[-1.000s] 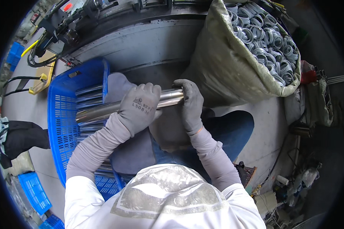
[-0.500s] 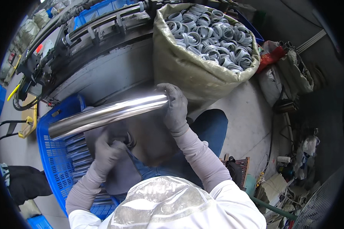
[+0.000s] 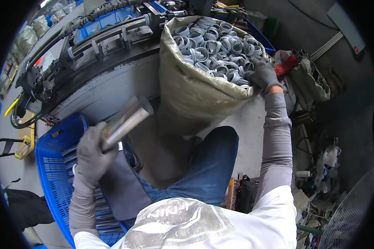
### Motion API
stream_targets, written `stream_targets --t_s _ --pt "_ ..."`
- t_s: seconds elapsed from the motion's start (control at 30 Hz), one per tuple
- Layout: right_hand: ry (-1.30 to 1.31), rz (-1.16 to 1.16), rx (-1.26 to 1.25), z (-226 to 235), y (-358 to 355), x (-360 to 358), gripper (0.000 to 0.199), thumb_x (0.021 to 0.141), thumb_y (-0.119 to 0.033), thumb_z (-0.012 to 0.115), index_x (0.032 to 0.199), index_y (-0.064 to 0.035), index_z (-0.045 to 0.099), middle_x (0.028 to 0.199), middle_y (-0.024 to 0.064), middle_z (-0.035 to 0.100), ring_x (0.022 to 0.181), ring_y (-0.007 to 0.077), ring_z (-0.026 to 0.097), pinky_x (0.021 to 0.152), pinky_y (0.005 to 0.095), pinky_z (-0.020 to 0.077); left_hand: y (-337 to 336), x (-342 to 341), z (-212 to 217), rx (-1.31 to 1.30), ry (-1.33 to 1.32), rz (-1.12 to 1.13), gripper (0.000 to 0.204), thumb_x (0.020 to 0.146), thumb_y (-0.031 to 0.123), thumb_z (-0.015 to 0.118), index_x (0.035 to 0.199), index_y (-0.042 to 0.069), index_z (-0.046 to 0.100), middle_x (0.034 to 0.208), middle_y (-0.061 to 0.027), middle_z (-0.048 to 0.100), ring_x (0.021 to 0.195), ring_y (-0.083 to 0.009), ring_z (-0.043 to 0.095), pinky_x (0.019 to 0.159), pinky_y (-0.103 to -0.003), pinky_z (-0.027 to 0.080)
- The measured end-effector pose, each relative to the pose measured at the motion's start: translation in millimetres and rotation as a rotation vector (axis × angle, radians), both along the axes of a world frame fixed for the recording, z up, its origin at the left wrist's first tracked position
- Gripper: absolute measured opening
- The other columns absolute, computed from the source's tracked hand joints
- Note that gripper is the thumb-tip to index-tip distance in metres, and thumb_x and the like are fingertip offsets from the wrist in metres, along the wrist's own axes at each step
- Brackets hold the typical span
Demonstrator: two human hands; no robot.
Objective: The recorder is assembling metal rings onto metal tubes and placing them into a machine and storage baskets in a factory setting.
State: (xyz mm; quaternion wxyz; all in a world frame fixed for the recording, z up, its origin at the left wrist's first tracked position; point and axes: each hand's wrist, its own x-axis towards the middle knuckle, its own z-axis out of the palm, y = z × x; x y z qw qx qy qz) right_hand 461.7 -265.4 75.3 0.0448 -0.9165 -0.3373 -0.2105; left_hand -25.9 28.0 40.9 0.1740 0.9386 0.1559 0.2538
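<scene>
A shiny metal tube (image 3: pixel 129 121) is gripped near its lower end by my gloved left hand (image 3: pixel 92 153). It slants up to the right, and its open upper end is blurred by motion. My gloved right hand (image 3: pixel 265 75) reaches over the right rim of a large woven sack (image 3: pixel 195 99). Its fingers are apart and touch the pile of grey plastic rings (image 3: pixel 220 54) that fills the sack. Some fingertips are hidden among the rings. Below my left forearm, a blue plastic basket (image 3: pixel 50 166) holds several similar metal tubes (image 3: pixel 104 211).
A dark machine with rails (image 3: pixel 108 45) stands behind the basket. A grey sheet (image 3: pixel 124 186) lies across my left thigh, beside the basket. At the right are a red bag (image 3: pixel 286 65), other sacks and a wire fan guard (image 3: pixel 347 211). A yellow-framed stand (image 3: pixel 25 147) is at the far left.
My right hand has let go of the tube's right end and moved up and right to the rings. My left hand now holds the tube, which has swung to a steeper slant.
</scene>
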Motion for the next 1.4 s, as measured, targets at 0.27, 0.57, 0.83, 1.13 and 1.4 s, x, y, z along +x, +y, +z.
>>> stream_targets --t_s 0.27,0.57,0.83,1.13,1.4 --pt "0.197 0.291 0.253 -14.4 2.7 27.8 0.043 0.088 -0.016 0.073 0.13 -0.0132 0.072 0.12 0.0138 0.073 0.113 0.0346 0.069 0.101 0.0431 0.053 -1.9 9.3 -46.1 0.045 0.2 0.016 0.059 0.068 0.018 0.076 0.122 0.003 0.061 0.098 -0.0175 0.065 0.095 -0.0377 0.065 0.083 -0.049 0.052" --pt "1.083 0.828 1.214 21.4 30.8 -117.6 0.073 0.077 0.009 0.072 0.148 0.0094 0.052 0.143 0.0184 0.063 0.129 0.027 0.064 0.11 0.038 0.0525 -3.4 1.8 -38.7 0.065 0.183 -0.003 0.058 0.066 0.017 0.076 0.121 0.003 0.062 0.097 -0.018 0.066 0.092 -0.038 0.066 0.08 -0.049 0.053" --pt "1.456 0.776 1.031 -23.7 63.7 -188.3 0.064 0.083 -0.002 0.074 0.144 0.0057 0.058 0.132 0.0143 0.068 0.12 0.022 0.065 0.109 0.0339 0.0504 -4.7 -1.4 -33.5 0.048 0.121 0.004 0.056 0.066 0.015 0.076 0.12 0.004 0.063 0.093 -0.0161 0.066 0.089 -0.0373 0.067 0.079 -0.048 0.053" --pt "1.297 0.69 0.948 -112.4 136.6 -267.7 0.055 0.111 -0.039 0.043 0.134 0.0074 0.062 0.12 0.0182 0.07 0.11 0.0257 0.07 0.099 0.0342 0.0529 -6.3 -1.5 -37.9 0.095 0.193 -0.018 0.062 0.067 0.022 0.08 0.123 0.003 0.06 0.097 -0.0139 0.066 0.093 -0.0336 0.067 0.082 -0.045 0.053" --pt "1.172 0.641 1.086 -126.1 149.0 -277.5 0.048 0.108 -0.035 0.045 0.109 0.0045 0.073 0.119 0.016 0.073 0.099 0.0248 0.069 0.093 0.0321 0.0513 -6.3 4.2 -46.0 0.171 0.312 -0.026 0.065 0.067 0.029 0.087 0.117 0.005 0.055 0.097 -0.0122 0.063 0.096 -0.0317 0.066 0.085 -0.043 0.053"
